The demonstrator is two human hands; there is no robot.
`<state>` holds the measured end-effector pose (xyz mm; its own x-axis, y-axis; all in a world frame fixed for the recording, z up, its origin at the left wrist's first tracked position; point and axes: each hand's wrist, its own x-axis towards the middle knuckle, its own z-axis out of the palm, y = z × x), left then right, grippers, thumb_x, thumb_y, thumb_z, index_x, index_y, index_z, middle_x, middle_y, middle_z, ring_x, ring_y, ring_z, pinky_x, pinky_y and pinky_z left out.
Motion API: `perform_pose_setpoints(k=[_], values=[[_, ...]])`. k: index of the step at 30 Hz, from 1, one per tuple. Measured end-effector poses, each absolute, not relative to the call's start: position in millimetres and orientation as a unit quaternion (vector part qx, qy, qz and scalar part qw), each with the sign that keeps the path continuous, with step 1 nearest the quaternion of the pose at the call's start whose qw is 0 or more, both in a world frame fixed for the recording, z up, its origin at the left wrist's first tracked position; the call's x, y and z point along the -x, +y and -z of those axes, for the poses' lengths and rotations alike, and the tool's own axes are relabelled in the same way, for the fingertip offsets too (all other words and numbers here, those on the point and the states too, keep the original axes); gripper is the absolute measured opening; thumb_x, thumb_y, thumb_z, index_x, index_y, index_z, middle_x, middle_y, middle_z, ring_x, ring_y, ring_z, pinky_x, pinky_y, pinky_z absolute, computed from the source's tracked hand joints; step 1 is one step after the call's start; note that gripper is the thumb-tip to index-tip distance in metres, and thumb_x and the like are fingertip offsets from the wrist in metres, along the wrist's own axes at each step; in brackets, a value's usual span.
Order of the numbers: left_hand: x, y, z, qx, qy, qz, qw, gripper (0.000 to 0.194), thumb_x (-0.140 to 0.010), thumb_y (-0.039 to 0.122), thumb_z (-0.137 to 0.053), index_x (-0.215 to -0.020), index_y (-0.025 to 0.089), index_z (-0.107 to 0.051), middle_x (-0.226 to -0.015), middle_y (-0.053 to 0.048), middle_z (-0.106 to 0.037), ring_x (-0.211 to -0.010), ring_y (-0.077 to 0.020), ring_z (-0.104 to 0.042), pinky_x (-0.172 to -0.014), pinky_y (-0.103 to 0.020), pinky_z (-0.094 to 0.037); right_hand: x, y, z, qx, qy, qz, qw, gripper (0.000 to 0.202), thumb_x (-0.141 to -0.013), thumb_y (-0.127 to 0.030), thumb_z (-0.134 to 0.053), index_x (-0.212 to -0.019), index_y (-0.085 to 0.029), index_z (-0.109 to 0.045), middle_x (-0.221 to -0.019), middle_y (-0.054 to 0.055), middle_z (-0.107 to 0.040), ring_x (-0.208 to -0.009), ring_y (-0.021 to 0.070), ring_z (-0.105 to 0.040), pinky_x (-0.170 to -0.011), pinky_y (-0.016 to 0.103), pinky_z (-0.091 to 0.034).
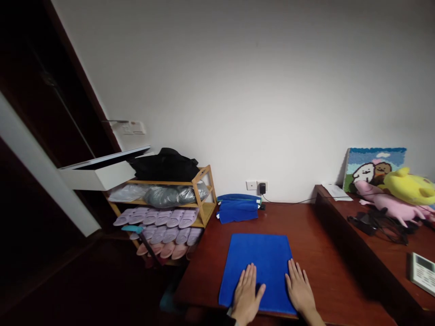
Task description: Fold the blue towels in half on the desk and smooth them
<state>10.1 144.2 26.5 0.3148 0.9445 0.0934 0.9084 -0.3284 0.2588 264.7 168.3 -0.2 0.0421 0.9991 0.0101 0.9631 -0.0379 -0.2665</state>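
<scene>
A blue cloth (263, 253) lies spread flat on the reddish-brown table (326, 271), close to its front edge. My left hand (247, 294) rests palm down on the lower left part of the cloth, thumb apart from the fingers. Over the cloth's right edge lies my right hand (299, 285), palm down, partly on the cloth and partly on the wood. Neither hand grips anything. Farther back, against the wall, sits a pile of folded blue cloths (239, 210) with small white tags.
Left of the table stands a wooden rack (205, 210) with slippers (170, 218) and a black bag (166, 165). A raised surface at right holds a pink plush toy (390, 206), a yellow one (408, 186), dark cables (382, 226) and a calculator-like device (423, 274).
</scene>
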Motion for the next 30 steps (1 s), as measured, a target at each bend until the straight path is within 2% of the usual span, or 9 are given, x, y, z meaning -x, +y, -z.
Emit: perform_pose_setpoints(k=[8, 11, 15, 18, 21, 24, 26, 30], values=[[72.1, 138.9, -30.4, -0.725, 0.681, -0.094, 0.041, 0.075, -0.104, 0.062, -0.019, -0.161, 0.014, -0.028, -0.167, -0.009, -0.025, -0.155, -0.0243, -0.024, -0.127, -0.047, -0.027, -259.6, 165.7, -24.4, 0.727, -0.675, -0.106, 0.068, 0.07, -0.1, -0.047, -0.017, -0.161, -0.012, -0.023, -0.168, 0.003, -0.024, -0.157, 0.0233, -0.018, -0.129, 0.046, -0.014], [77.1, 135.3, -35.7, -0.717, 0.687, -0.108, 0.038, 0.075, -0.104, 0.061, -0.02, -0.161, 0.012, -0.028, -0.167, -0.011, -0.026, -0.154, -0.0243, -0.025, -0.127, -0.047, -0.027, -258.3, 154.4, -30.9, 0.725, -0.675, -0.102, 0.091, 0.07, -0.101, -0.046, -0.015, -0.16, -0.012, -0.025, -0.168, 0.003, -0.024, -0.157, 0.024, -0.018, -0.128, 0.046, -0.016], [37.0, 124.9, -40.5, -0.763, 0.624, -0.17, 0.009, 0.064, -0.107, 0.052, -0.022, -0.163, 0.022, -0.019, -0.168, -0.004, -0.025, -0.154, -0.0219, -0.027, -0.127, -0.044, -0.031, -257.3, 125.4, -16.7, 0.709, -0.688, -0.073, 0.137, 0.07, -0.101, -0.049, -0.012, -0.16, -0.015, -0.029, -0.168, 0.003, -0.026, -0.157, 0.0244, -0.018, -0.128, 0.047, -0.017], [-27.3, 119.7, -45.4, -0.839, 0.512, -0.182, 0.027, 0.061, -0.107, 0.048, -0.028, -0.164, 0.032, -0.013, -0.169, 0.002, -0.023, -0.154, -0.0213, -0.028, -0.126, -0.042, -0.033, -256.7, 107.7, 0.6, 0.704, -0.695, -0.074, 0.126, 0.069, -0.1, -0.049, -0.018, -0.159, -0.016, -0.034, -0.167, 0.005, -0.028, -0.156, 0.0276, -0.021, -0.128, 0.05, -0.019], [-91.9, 119.3, -46.7, -0.877, 0.439, -0.178, 0.082, 0.061, -0.107, 0.044, -0.027, -0.164, 0.031, -0.008, -0.17, 0.001, -0.021, -0.155, -0.0223, -0.025, -0.128, -0.044, -0.03, -257.2, 101.0, 10.7, 0.696, -0.705, -0.077, 0.108, 0.064, -0.099, -0.04, -0.026, -0.157, -0.018, -0.038, -0.167, 0.004, -0.027, -0.156, 0.0287, -0.022, -0.128, 0.052, -0.018], [-124.8, 120.2, -39.8, -0.875, 0.438, -0.168, 0.12, 0.059, -0.108, 0.042, -0.02, -0.163, 0.029, -0.005, -0.169, -0.001, -0.022, -0.156, -0.0223, -0.022, -0.129, -0.046, -0.026, -258.2, 101.9, 13.5, 0.692, -0.711, -0.074, 0.102, 0.063, -0.095, -0.035, -0.032, -0.156, -0.023, -0.039, -0.166, 0.001, -0.027, -0.156, 0.0283, -0.02, -0.128, 0.053, -0.017], [-122.7, 119.7, -32.9, -0.868, 0.452, -0.167, 0.121, 0.058, -0.108, 0.044, -0.017, -0.163, 0.029, -0.005, -0.169, 0.0, -0.021, -0.156, -0.0213, -0.021, -0.13, -0.046, -0.023, -258.6, 103.4, 13.7, 0.69, -0.713, -0.073, 0.104, 0.062, -0.096, -0.036, -0.032, -0.156, -0.024, -0.041, -0.166, 0.001, -0.027, -0.156, 0.0285, -0.021, -0.128, 0.053, -0.018], [-75.9, 116.4, -22.9, -0.859, 0.479, -0.154, 0.094, 0.062, -0.107, 0.05, -0.022, -0.163, 0.028, -0.006, -0.169, 0.0, -0.019, -0.156, -0.0214, -0.021, -0.13, -0.044, -0.025, -258.3, 104.1, 12.6, 0.691, -0.708, -0.067, 0.126, 0.065, -0.1, -0.046, -0.024, -0.155, -0.018, -0.042, -0.165, 0.005, -0.028, -0.154, 0.0297, -0.025, -0.127, 0.053, -0.022]])
